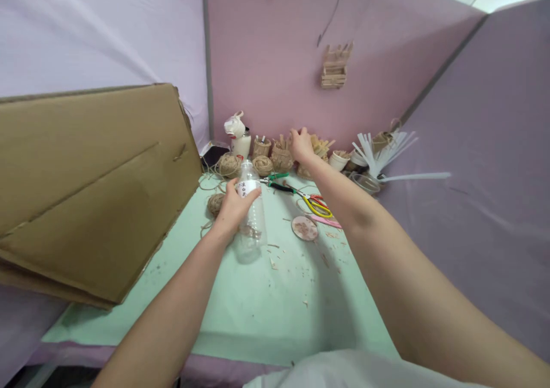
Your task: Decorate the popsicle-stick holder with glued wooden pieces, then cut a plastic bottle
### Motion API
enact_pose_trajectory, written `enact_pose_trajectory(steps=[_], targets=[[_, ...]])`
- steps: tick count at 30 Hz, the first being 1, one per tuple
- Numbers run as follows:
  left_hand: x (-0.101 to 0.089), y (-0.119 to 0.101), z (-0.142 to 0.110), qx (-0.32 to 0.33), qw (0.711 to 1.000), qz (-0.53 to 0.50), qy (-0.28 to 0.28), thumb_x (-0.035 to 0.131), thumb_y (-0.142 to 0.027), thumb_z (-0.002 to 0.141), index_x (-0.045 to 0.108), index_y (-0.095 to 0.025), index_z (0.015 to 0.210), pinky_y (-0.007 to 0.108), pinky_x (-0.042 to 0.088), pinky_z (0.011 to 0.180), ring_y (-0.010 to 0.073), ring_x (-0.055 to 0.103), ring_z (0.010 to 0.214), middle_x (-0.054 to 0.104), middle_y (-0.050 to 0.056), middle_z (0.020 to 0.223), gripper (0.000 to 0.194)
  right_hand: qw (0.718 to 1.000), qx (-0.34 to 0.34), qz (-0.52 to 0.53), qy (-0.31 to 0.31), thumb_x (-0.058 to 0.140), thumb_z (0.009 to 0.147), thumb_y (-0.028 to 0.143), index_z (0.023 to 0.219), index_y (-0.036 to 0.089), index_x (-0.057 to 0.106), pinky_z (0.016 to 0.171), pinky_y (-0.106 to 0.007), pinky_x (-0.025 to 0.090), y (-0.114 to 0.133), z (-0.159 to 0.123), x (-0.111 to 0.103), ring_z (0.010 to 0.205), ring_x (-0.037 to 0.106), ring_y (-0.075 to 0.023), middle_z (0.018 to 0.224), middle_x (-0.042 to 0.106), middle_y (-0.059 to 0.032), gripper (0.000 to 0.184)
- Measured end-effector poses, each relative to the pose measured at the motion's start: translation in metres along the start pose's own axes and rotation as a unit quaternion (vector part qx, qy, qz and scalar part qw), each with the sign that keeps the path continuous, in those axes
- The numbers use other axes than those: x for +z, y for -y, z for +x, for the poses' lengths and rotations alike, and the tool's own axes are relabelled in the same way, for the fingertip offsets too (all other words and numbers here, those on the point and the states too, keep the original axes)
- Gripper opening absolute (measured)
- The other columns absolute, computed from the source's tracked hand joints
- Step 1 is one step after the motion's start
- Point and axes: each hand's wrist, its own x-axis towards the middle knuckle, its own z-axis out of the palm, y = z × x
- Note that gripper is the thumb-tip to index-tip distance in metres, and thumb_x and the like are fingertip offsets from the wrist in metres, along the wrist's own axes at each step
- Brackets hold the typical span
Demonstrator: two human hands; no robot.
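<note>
My left hand is wrapped round a clear plastic bottle with a white label near its neck. The bottle stands upright or slightly tilted over the green tabletop. My right hand is stretched to the back, between a cup of wooden sticks and a second cup of sticks. Its fingers bend away from me and their tips are hidden, so I cannot see what they touch. Near the bottle lie a ball of twine and green-and-black-handled pliers.
A large cardboard sheet leans on the left. Yellow-and-red-handled pliers, a round disc and wood scraps lie right of the bottle. White strips fan out at the back right. A small wooden holder hangs on the pink wall.
</note>
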Motion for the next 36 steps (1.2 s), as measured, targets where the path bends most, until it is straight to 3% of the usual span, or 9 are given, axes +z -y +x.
enact_pose_trajectory(steps=[4, 7, 9, 13, 19, 23, 29, 32, 36], targets=[[0.0, -0.008, 0.001, -0.008, 0.999, -0.035, -0.016, 0.076, -0.039, 0.068, 0.044, -0.024, 0.13, 0.032, 0.052, 0.076, 0.0244, 0.063, 0.102, 0.059, 0.013, 0.123, 0.071, 0.997, -0.061, -0.007, 0.038, 0.052, 0.085, 0.017, 0.121, 0.011, 0.059, 0.091, -0.035, 0.041, -0.003, -0.063, -0.039, 0.106, 0.055, -0.025, 0.118, 0.06, -0.0165, 0.037], [-0.002, -0.015, 0.003, -0.008, 0.995, -0.094, -0.026, 0.074, -0.036, 0.07, 0.044, -0.024, 0.127, 0.029, 0.052, 0.072, 0.0235, 0.062, 0.104, 0.058, 0.012, 0.124, 0.066, 0.972, -0.145, 0.032, 0.182, 0.068, 0.08, 0.031, 0.114, 0.018, 0.063, 0.078, -0.028, 0.043, -0.013, -0.136, -0.061, 0.09, 0.059, -0.0206, 0.102, 0.066, -0.0081, 0.037], [-0.003, -0.018, 0.004, -0.012, 0.991, -0.133, -0.028, 0.073, -0.035, 0.071, 0.045, -0.023, 0.125, 0.028, 0.052, 0.07, 0.0224, 0.063, 0.101, 0.06, 0.011, 0.119, 0.062, 0.958, -0.172, 0.028, 0.228, 0.072, 0.078, 0.031, 0.099, 0.017, 0.068, 0.075, -0.027, 0.041, -0.022, -0.184, -0.068, 0.087, 0.058, -0.02, 0.097, 0.066, -0.0079, 0.025], [-0.003, -0.019, 0.005, -0.036, 0.984, -0.174, -0.006, 0.071, -0.031, 0.071, 0.049, -0.021, 0.117, 0.027, 0.051, 0.067, 0.0197, 0.065, 0.089, 0.063, 0.008, 0.107, 0.052, 0.962, -0.149, 0.039, 0.226, 0.068, 0.084, 0.028, 0.087, 0.016, 0.069, 0.073, -0.026, 0.038, -0.035, -0.247, -0.064, 0.088, 0.056, -0.0198, 0.094, 0.064, -0.0092, 0.013], [-0.004, -0.018, 0.007, -0.052, 0.977, -0.205, -0.012, 0.072, -0.027, 0.07, 0.053, -0.02, 0.107, 0.027, 0.05, 0.064, 0.0153, 0.063, 0.072, 0.063, 0.005, 0.093, 0.042, 0.957, -0.196, -0.011, 0.214, 0.05, 0.095, 0.022, 0.084, 0.013, 0.067, 0.076, -0.029, 0.036, -0.033, -0.251, -0.045, 0.089, 0.055, -0.0207, 0.09, 0.064, -0.0113, 0.022], [-0.01, -0.023, 0.009, -0.048, 0.968, -0.243, -0.03, 0.07, -0.024, 0.071, 0.053, -0.018, 0.102, 0.029, 0.05, 0.065, 0.0142, 0.061, 0.065, 0.061, 0.003, 0.082, 0.036, 0.952, -0.215, -0.028, 0.216, 0.045, 0.095, 0.017, 0.089, 0.01, 0.067, 0.082, -0.03, 0.036, -0.023, -0.221, -0.025, 0.095, 0.054, -0.0225, 0.097, 0.064, -0.0154, 0.023], [-0.021, -0.035, 0.008, -0.045, 0.964, -0.257, -0.049, 0.068, -0.022, 0.073, 0.053, -0.018, 0.097, 0.027, 0.048, 0.06, 0.0126, 0.058, 0.059, 0.059, 0.0, 0.074, 0.028, 0.966, -0.154, -0.016, 0.206, 0.048, 0.092, 0.015, 0.095, 0.006, 0.067, 0.085, -0.031, 0.039, -0.003, -0.177, -0.012, 0.098, 0.056, -0.0239, 0.102, 0.066, -0.0188, 0.022], [-0.025, -0.038, 0.007, -0.039, 0.961, -0.268, -0.06, 0.068, -0.022, 0.074, 0.053, -0.018, 0.095, 0.026, 0.048, 0.06, 0.0121, 0.057, 0.059, 0.059, 0.0, 0.075, 0.026, 0.974, -0.136, 0.016, 0.182, 0.044, 0.096, 0.02, 0.116, 0.006, 0.061, 0.094, -0.033, 0.039, 0.013, -0.199, -0.023, 0.111, 0.055, -0.0246, 0.121, 0.061, -0.0201, 0.03], [-0.025, -0.041, 0.005, -0.03, 0.959, -0.276, -0.061, 0.067, -0.023, 0.075, 0.052, -0.018, 0.095, 0.026, 0.049, 0.062, 0.013, 0.057, 0.061, 0.058, 0.0, 0.073, 0.026, 0.951, -0.18, 0.114, 0.224, 0.042, 0.098, 0.035, 0.137, 0.012, 0.048, 0.108, -0.036, 0.034, 0.043, -0.274, -0.039, 0.132, 0.044, -0.0236, 0.143, 0.048, -0.0175, 0.046]])
